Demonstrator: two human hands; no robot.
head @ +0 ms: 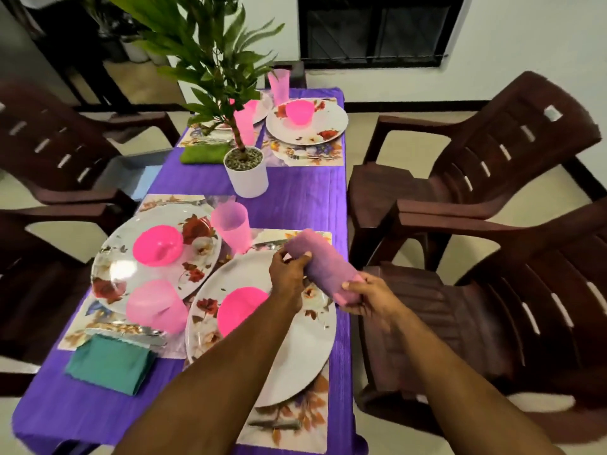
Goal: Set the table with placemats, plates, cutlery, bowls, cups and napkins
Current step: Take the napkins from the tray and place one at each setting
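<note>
Both hands, left (289, 274) and right (364, 297), gripped the rolled napkin (323, 266) above the plate (262, 326); the cup (230, 226) stood at ten o'clock. A careless swing could topple it.

The worktop (295, 198), wearing a purple cloth, is carrying four floral placemats (308, 159), a white plant pot (248, 177), a green napkin (203, 154) and a teal napkin (110, 364).

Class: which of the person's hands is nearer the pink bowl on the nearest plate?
Left. The left hand holds the purple napkin just above the pink bowl; the right hand grips the napkin's other end, farther right, past the plate's edge.
</note>
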